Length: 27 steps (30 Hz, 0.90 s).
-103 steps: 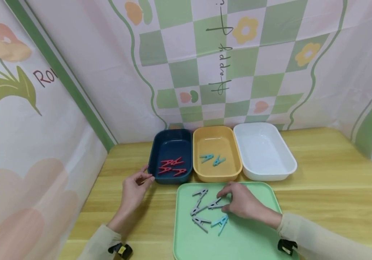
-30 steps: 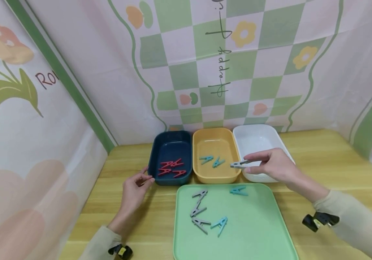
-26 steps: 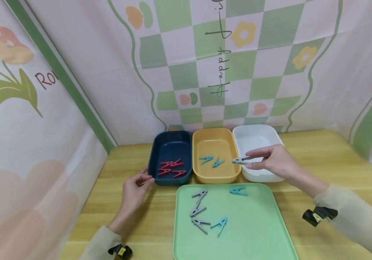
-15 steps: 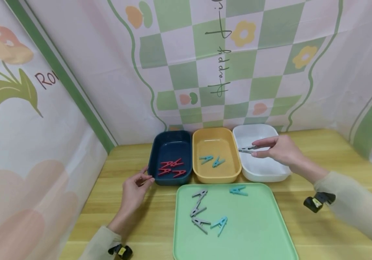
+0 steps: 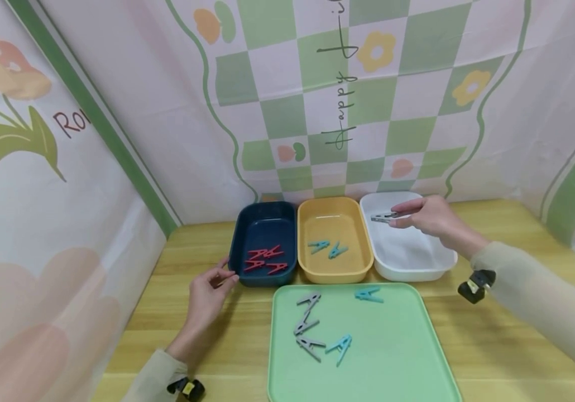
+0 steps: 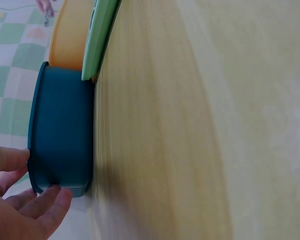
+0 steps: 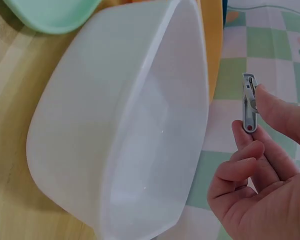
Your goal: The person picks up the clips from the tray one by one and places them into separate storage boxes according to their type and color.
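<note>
My right hand (image 5: 433, 219) pinches a grey clothespin (image 5: 382, 217) between thumb and fingers, over the back part of the white bin (image 5: 408, 273). In the right wrist view the clothespin (image 7: 249, 102) hangs above the bin's rim. My left hand (image 5: 209, 293) grips the front left corner of the dark blue bin (image 5: 262, 282), thumb at the rim and fingertips against its side in the left wrist view. Red clothespins (image 5: 266, 259) lie in the blue bin. Two teal clothespins (image 5: 336, 250) lie in the yellow bin (image 5: 335, 277).
A light green tray (image 5: 383, 368) lies in front of the bins on the wooden table (image 5: 508, 335). On it are three grey clothespins (image 5: 309, 346) and two blue-green clothespins (image 5: 369, 295). A patterned cloth (image 5: 317, 111) hangs close behind the bins.
My right hand has taken a grey clothespin from the green tray and carried it up and right, then farther back over the white bin. My left hand stays at the blue bin.
</note>
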Each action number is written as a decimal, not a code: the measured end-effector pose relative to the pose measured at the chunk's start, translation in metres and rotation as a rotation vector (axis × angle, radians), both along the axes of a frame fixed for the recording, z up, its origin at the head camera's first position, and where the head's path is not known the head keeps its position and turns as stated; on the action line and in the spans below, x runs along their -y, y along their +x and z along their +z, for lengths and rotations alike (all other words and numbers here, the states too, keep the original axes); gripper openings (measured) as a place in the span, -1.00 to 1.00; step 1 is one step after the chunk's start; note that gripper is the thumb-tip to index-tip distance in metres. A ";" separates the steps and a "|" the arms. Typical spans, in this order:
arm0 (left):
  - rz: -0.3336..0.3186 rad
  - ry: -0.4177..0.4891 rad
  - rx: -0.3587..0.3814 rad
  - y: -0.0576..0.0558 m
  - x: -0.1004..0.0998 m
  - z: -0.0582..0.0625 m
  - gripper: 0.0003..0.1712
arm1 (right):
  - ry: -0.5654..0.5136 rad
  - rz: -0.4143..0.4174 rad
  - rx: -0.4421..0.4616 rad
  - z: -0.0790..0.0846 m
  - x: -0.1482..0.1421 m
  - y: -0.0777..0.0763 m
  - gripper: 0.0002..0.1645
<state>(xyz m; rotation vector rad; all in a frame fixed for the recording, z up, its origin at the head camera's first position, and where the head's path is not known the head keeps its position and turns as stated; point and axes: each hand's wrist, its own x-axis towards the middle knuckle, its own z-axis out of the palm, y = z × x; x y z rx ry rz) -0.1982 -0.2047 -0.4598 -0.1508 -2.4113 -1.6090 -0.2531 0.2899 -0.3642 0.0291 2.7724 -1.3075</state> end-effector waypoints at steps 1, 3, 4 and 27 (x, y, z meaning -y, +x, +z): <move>0.002 -0.001 0.001 0.000 0.000 0.000 -0.94 | 0.002 -0.004 0.000 -0.001 -0.001 -0.003 -0.20; 0.004 0.001 0.003 -0.001 0.000 0.000 -0.95 | 0.011 -0.013 -0.003 -0.004 -0.002 -0.008 -0.22; 0.003 0.001 0.006 0.000 0.000 0.000 -0.94 | 0.015 -0.017 -0.004 -0.006 -0.002 -0.011 -0.23; -0.011 0.009 -0.005 -0.001 0.001 0.001 -0.82 | 0.075 -0.026 0.014 -0.040 -0.004 -0.027 -0.38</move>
